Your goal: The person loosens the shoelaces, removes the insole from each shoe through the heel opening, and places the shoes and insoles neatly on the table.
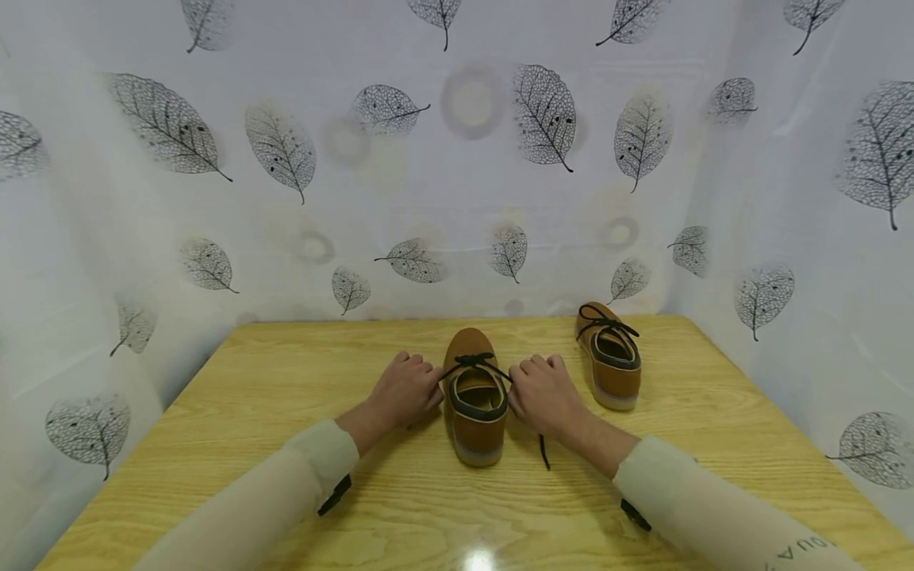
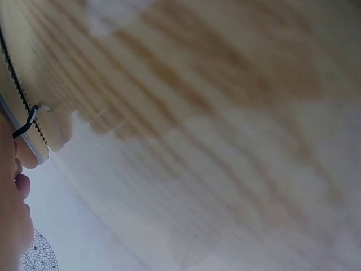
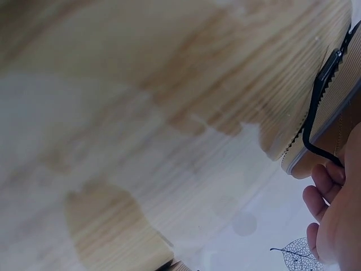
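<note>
Brown shoe (image 1: pixel 478 438) stands upright on the wooden table (image 1: pixel 300 361) in the head view, squarely between the two hands, its long axis pointing away from the person, heel nearest and toe farthest. Its dark lace (image 1: pixel 474 361) is knotted over the front of the opening, and two strands run out sideways from there. The left hand (image 1: pixel 407 388) sits just beside one flank, fingers curled round one strand; the right hand (image 1: pixel 546 390) sits just beside the other, gripping the opposite strand, with a loose end trailing below it. Neither hand looks clearly nearer, so the knot lies about midway between them. A second shoe (image 1: pixel 616 377), its lace tied in a bow, stands farther back, beyond the right hand.

From the left wrist, the shoe shows only at the edge of the view, with the lace leading toward the hand; the fingertips' hold cannot be told here.

From the right wrist, the strand bends down beside the shoe's edge and ends in the bent fingers.
</note>
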`<state>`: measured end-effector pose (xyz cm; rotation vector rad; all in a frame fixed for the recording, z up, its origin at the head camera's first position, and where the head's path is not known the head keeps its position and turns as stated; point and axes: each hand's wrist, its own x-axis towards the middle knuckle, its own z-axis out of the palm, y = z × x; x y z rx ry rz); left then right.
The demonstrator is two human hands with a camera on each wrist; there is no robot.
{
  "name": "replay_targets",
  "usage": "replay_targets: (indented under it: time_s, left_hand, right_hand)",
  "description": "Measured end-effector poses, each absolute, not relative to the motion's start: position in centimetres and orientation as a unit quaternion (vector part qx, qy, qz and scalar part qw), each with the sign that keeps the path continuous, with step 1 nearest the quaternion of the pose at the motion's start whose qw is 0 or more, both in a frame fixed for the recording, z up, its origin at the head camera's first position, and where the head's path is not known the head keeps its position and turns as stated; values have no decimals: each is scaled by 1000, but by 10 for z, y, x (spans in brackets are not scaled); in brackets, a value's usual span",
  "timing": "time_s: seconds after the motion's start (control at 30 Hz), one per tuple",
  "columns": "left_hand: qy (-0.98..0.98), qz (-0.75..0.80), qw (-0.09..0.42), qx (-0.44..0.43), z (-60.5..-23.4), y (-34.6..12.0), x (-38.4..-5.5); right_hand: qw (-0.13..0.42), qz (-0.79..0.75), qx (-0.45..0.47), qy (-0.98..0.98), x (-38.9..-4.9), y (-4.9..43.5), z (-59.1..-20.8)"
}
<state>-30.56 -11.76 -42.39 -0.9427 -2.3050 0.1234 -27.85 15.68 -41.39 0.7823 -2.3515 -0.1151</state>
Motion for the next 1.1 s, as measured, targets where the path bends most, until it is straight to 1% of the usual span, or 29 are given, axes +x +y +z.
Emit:
replay_targets:
  time_s: [0.2,0.43,0.57,0.83,1.1]
  left_hand:
    - [-879,52,309,-360,-422,-117,-304]
    - [-876,54,316,-360,-423,-118,-305]
    - [-877,57,315,-359,-424,-119,-306]
    - [-883,59,304,-353,-422,-118,-304]
    - [-890,70,287,-347,-419,-116,-301]
  right_hand:
    - [327,-45,300,-895,-278,157,-414]
    - [331,-47,301,-893,-277,157,-416]
    - [323,-52,297,-897,-276,156,-413]
    - [290,-51,287,-911,-274,155,-412]
    - [232,-41,268,-934,-273,154,-411]
